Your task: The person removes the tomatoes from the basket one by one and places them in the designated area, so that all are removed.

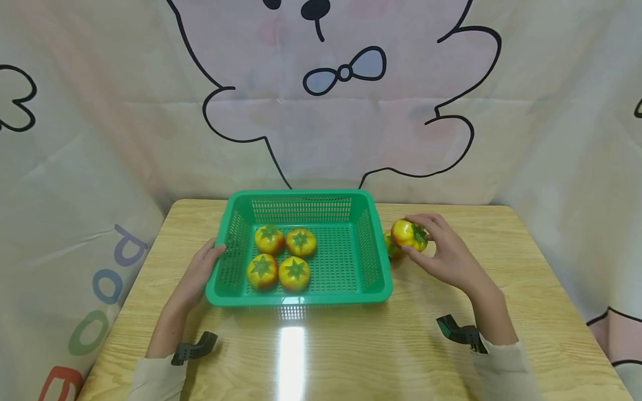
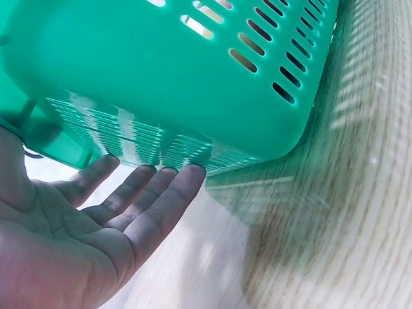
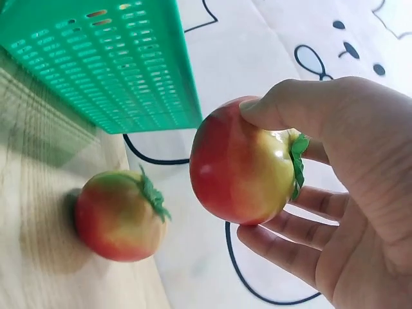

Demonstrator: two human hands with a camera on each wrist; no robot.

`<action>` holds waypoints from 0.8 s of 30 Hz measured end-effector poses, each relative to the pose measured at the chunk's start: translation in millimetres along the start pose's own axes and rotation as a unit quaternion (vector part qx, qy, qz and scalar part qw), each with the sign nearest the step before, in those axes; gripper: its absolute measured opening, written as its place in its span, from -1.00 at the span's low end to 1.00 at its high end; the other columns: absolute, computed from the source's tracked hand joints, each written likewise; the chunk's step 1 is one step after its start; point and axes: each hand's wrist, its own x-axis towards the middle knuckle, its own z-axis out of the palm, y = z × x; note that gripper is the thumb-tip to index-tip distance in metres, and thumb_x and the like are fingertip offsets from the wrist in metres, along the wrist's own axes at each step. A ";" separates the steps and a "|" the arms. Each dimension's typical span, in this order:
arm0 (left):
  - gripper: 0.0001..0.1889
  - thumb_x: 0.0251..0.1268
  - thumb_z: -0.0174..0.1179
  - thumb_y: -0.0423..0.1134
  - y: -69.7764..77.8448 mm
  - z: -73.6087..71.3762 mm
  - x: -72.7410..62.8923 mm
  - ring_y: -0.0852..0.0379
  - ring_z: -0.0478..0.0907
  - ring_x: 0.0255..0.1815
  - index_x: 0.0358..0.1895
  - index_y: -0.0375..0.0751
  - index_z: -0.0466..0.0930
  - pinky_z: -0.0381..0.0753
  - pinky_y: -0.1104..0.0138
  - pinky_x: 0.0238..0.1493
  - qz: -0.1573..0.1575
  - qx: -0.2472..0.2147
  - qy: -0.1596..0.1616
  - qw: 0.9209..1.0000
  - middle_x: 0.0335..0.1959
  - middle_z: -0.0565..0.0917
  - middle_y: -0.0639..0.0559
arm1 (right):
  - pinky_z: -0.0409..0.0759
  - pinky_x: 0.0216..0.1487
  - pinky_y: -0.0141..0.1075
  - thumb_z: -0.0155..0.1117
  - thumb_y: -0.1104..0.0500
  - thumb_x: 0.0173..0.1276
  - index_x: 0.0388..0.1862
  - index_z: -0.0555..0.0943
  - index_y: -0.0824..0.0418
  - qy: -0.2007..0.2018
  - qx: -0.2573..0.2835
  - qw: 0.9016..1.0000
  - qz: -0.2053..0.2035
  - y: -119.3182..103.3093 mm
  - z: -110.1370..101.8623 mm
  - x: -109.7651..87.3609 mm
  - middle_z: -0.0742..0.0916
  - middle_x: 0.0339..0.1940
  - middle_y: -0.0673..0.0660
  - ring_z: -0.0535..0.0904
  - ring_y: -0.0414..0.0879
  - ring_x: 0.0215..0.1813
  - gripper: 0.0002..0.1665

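A green plastic basket (image 1: 301, 301) stands on the table with several red-and-yellow tomatoes (image 1: 293, 273) on the left half of its floor. At its left side, my left hand (image 1: 198, 273) holds the wall, thumb at the rim and fingertips (image 2: 192, 177) against the outside. To the right of the basket my right hand (image 1: 443, 253) grips a tomato (image 3: 241, 170) between thumb and fingers, clear of the tabletop. The held tomato's green leafy top faces the palm. Another tomato (image 3: 119, 215) lies on the table below it, close to the basket's right wall, partly hidden in the head view.
The wooden table (image 1: 351, 356) ends at a hanging cloth (image 1: 341, 145) printed with a cartoon animal. More cloth (image 1: 60, 223) hangs along the left side. Dark bands (image 1: 461, 334) sit on both wrists.
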 end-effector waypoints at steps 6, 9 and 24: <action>-0.30 0.77 -0.31 0.19 1.3 2.1 1.7 0.09 0.67 0.14 0.69 -0.19 0.04 0.76 0.27 0.03 0.002 -0.001 -0.004 1.000 0.48 0.40 -0.41 | 0.73 0.14 0.08 0.53 0.26 0.36 0.47 0.51 0.18 0.022 0.003 0.999 0.031 12.3 2.0 -13.1 0.58 0.36 0.22 0.54 0.09 0.31 -0.29; -0.30 0.77 -0.30 0.19 2.4 2.5 2.0 0.10 0.69 0.10 0.69 -0.19 0.03 0.77 0.25 0.00 0.001 -0.007 -0.005 1.000 0.46 0.41 -0.42 | 0.75 0.15 0.03 0.54 0.24 0.36 0.49 0.50 0.15 0.030 -0.007 0.998 0.046 14.6 2.4 -18.4 0.58 0.37 0.22 0.54 0.09 0.32 -0.26; -0.29 0.77 -0.31 0.20 5.2 0.6 -1.8 0.23 0.69 0.01 0.68 -0.23 0.03 0.77 0.26 -0.02 -0.001 -0.003 -0.006 1.000 0.43 0.41 -0.43 | 0.67 0.15 0.30 0.51 0.25 0.38 0.49 0.46 0.25 0.045 -0.018 0.995 0.086 29.8 4.6 -29.8 0.53 0.36 0.37 0.52 0.28 0.33 -0.26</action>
